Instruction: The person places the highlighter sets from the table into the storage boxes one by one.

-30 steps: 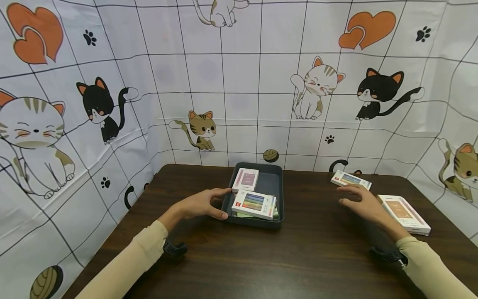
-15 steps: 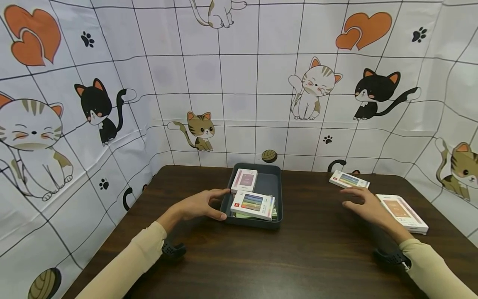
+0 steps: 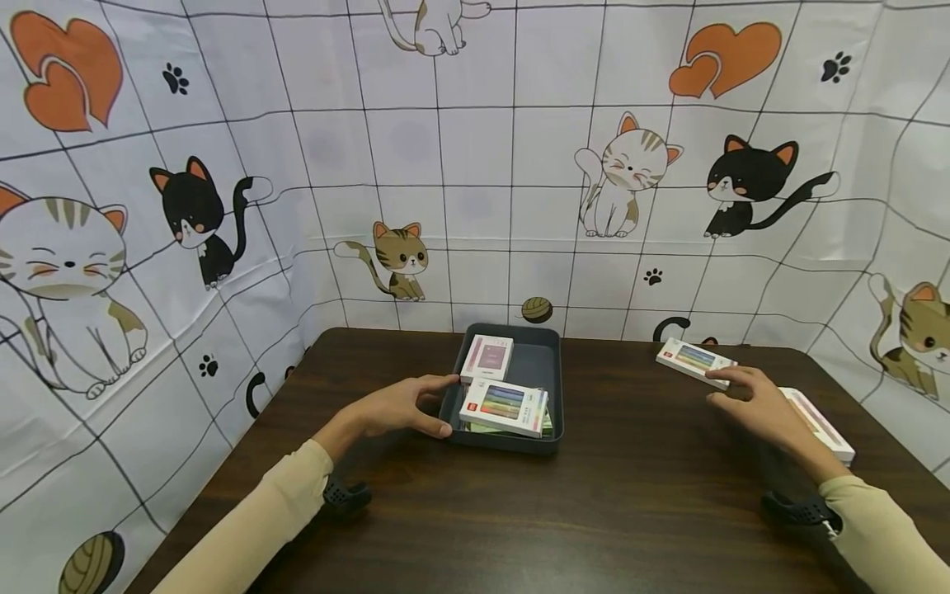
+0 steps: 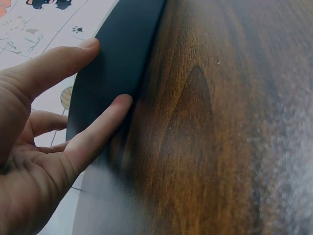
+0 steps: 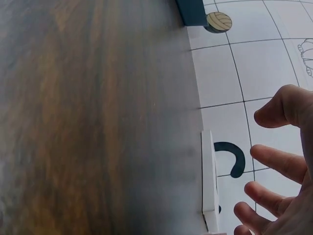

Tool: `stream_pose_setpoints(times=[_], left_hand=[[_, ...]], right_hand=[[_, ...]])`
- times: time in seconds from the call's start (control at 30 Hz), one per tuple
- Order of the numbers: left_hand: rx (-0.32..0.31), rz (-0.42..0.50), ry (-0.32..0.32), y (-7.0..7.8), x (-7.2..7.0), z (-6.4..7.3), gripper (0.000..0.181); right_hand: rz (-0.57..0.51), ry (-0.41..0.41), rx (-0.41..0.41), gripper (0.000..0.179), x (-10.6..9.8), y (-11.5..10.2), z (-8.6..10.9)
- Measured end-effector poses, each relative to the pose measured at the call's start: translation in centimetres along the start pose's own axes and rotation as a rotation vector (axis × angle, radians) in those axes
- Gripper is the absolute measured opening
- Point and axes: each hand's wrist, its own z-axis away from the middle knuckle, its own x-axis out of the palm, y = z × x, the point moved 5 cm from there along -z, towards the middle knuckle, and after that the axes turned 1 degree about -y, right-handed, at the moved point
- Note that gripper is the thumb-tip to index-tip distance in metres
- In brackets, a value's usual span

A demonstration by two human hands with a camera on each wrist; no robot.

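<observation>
My left hand [image 3: 401, 410] touches the left wall of a dark grey tray [image 3: 547, 355] with outstretched fingertips. Close up in the left wrist view, the fingers [image 4: 105, 117] lie against the tray's dark side [image 4: 117, 54]. Inside the tray are a white box with a pink panel [image 3: 487, 358] and a white box of coloured pencils or crayons [image 3: 505, 407], which lies over something green. On the right, my right hand [image 3: 768, 412] hovers, fingers spread and holding nothing, beside a second such box [image 3: 693, 360]. Partly hidden beneath that hand is a larger white box [image 3: 820, 425].
All of it stands on a dark brown wooden table [image 3: 519, 528]. A white grid-patterned curtain [image 3: 475, 214] with printed cats hangs around the back and sides. The right wrist view catches a tray corner [image 5: 192, 12] and a white box edge [image 5: 209, 176].
My right hand has shifted to the right, uncovering more of the pencil box and covering more of the larger box. The left hand and tray have stayed put.
</observation>
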Motion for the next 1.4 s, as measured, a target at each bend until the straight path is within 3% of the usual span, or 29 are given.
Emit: stream_pose_setpoints(times=[0.6,0.8,1.23,1.4], left_hand=[[-0.017,-0.003,0.017,0.4,-0.1,0.1,0.103],[-0.015,-0.008,0.010,0.1,-0.1,0.1,0.104],[-0.019,-0.001,0.009,0.1,0.0,0.1,0.102],[-0.019,-0.002,0.012,0.1,0.0,0.2,0.101]], right_hand=[[0.059,0.021,0.028,0.047,-1.6,1.8,0.5],[0.096,-0.027,0.098,0.050,-2.0,2.6,0.8],[0.060,-0.090,0.182,0.058,-2.6,3.9,1.4],[0.110,-0.094,0.227,0.061,-3.0,4.4,1.4]])
